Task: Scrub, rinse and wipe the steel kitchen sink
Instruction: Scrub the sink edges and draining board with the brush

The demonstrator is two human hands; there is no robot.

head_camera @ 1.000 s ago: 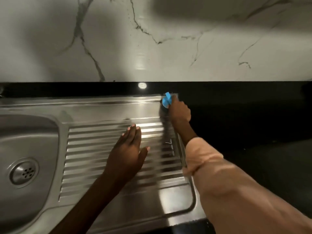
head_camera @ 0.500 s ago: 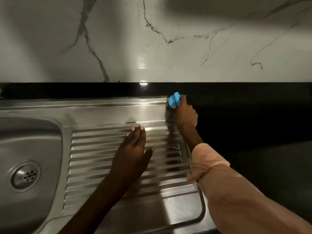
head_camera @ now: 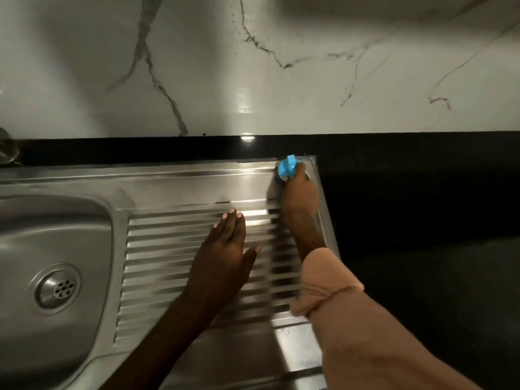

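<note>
Marble-veined wall (head_camera: 309,80) and black worktop (head_camera: 422,206) frame the steel sink (head_camera: 168,181). Over the last second the right hand (head_camera: 299,198), clenched round a blue-handled scrubber (head_camera: 287,168), has held to the drainboard's far right corner, so scrubbing there looks ongoing. The left hand (head_camera: 225,254) lies flat and relaxed on the ridges just beside it, with the basin well to its left.
</note>
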